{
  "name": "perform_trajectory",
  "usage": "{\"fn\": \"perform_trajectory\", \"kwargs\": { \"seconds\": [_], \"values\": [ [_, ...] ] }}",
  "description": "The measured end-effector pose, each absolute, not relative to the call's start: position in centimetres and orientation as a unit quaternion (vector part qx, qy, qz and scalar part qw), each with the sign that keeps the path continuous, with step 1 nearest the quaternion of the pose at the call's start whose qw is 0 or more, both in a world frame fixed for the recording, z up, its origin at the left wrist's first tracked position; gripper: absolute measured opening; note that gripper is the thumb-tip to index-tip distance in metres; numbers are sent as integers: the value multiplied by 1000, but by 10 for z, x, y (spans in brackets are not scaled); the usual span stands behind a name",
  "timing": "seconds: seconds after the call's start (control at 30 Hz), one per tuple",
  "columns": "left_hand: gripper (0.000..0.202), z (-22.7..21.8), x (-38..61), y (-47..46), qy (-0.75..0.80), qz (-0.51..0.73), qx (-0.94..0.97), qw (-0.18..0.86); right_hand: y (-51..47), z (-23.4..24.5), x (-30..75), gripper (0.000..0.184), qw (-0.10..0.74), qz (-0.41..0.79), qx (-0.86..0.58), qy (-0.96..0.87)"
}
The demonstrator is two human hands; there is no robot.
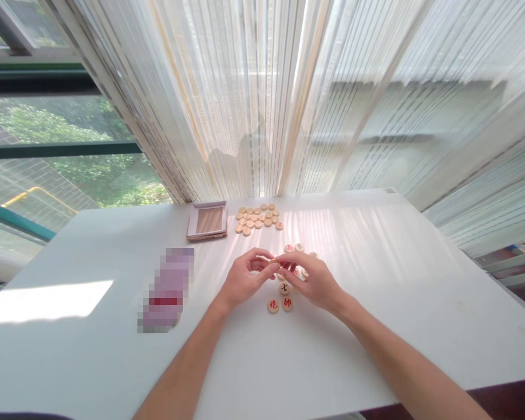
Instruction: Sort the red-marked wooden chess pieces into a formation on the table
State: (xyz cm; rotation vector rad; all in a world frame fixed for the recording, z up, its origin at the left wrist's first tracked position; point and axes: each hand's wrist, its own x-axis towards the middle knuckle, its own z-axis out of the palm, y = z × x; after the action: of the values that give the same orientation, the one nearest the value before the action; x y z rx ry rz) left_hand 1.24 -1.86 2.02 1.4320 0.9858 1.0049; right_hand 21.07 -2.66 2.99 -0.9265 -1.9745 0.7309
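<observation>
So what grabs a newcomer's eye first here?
Both hands meet mid-table, left hand and right hand pinching one round wooden disc above scattered marked discs. Behind, a cluster of blank-faced discs sits beside a shallow wooden box on the white table.

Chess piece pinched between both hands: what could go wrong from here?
1. The chess piece is held only by the fingertips of the left hand and right hand; it could slip and roll across the smooth table.
2. The right hand hangs over loose pieces; lowering it might knock them out of place.
</observation>
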Motion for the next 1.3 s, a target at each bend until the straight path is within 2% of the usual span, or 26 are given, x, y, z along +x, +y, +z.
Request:
{"fn": "perform_trajectory", "kwargs": {
  "seconds": [0.9,1.03,1.2,1.3],
  "values": [
    [31,21,11,-19,399,414,633,519,-24,28,215,20,401,268,-388,-785],
    [31,20,10,-17,414,418,634,501,-24,35,219,20,425,251,-404,-770],
    [31,19,10,-16,428,435,624,488,-19,46,231,18,482,230,-496,-685],
    [32,22,12,-18,422,436,620,498,-18,48,233,19,470,260,-488,-688]
  ]
}}
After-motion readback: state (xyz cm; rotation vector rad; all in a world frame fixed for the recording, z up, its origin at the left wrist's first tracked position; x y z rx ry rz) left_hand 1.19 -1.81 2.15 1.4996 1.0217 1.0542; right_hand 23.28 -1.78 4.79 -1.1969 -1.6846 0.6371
